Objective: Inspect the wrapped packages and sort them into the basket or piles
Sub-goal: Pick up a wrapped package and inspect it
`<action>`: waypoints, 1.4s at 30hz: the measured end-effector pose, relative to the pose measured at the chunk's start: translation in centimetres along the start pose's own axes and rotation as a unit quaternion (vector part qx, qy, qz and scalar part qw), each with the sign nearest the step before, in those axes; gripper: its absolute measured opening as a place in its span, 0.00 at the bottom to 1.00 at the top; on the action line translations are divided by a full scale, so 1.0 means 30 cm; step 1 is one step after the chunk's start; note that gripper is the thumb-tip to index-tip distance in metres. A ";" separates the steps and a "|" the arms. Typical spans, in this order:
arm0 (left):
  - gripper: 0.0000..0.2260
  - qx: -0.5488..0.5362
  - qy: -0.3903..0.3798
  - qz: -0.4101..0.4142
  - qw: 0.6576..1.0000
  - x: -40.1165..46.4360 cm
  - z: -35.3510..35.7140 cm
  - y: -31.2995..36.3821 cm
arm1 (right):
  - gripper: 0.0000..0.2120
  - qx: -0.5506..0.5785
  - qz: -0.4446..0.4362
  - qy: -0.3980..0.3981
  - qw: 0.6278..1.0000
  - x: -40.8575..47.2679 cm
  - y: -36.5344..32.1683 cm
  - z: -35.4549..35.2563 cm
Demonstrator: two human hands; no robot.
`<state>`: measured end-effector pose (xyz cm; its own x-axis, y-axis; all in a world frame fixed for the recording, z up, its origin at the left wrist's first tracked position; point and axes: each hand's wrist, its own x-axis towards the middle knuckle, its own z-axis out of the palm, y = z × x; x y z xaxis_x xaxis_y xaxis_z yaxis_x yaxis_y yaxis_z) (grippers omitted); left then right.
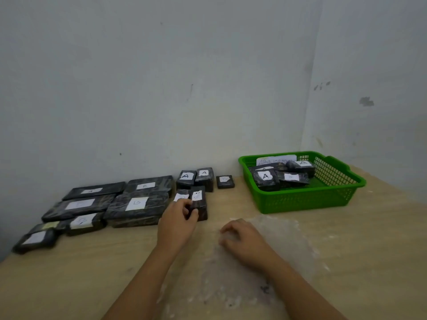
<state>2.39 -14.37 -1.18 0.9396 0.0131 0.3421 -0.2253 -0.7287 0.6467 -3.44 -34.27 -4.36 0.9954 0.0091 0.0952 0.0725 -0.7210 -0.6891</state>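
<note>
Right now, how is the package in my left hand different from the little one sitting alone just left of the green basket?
The held package is gripped by the left hand beside the piles; the lone package lies untouched, apart from the rest, near the green basket. The held package looks longer and taller; the lone package looks small, flat and squarish. Both are wrapped in dark film with a white paper label on top; neither label is readable.

Wooden table (pixel 69 285) bears wrapped packages (pixel 136 204), green basket (pixel 307 199), plastic sheet (pixel 265 262).
</note>
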 end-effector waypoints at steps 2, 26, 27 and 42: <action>0.20 0.093 0.017 0.013 0.995 0.011 0.022 -0.018 | 0.12 -0.076 -0.035 0.009 0.996 -0.008 0.007 0.029; 0.21 -0.060 -0.108 0.102 0.987 -0.060 -0.009 0.019 | 0.14 0.248 0.070 0.095 0.962 0.016 0.014 -0.061; 0.23 -0.077 -0.127 0.111 0.983 -0.063 -0.032 0.022 | 0.15 0.333 0.102 0.095 0.933 0.017 0.004 -0.075; 0.26 -0.389 -0.200 -0.059 0.898 -0.156 -0.073 -0.022 | 0.16 0.507 0.041 0.021 0.861 -0.028 -0.038 -0.072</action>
<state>-2.42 -12.43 -1.71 0.9511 -0.3010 0.0689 -0.0842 -0.0384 0.9957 -4.50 -34.94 -2.10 0.9982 -0.0539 0.0277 0.0406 0.2568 -0.9656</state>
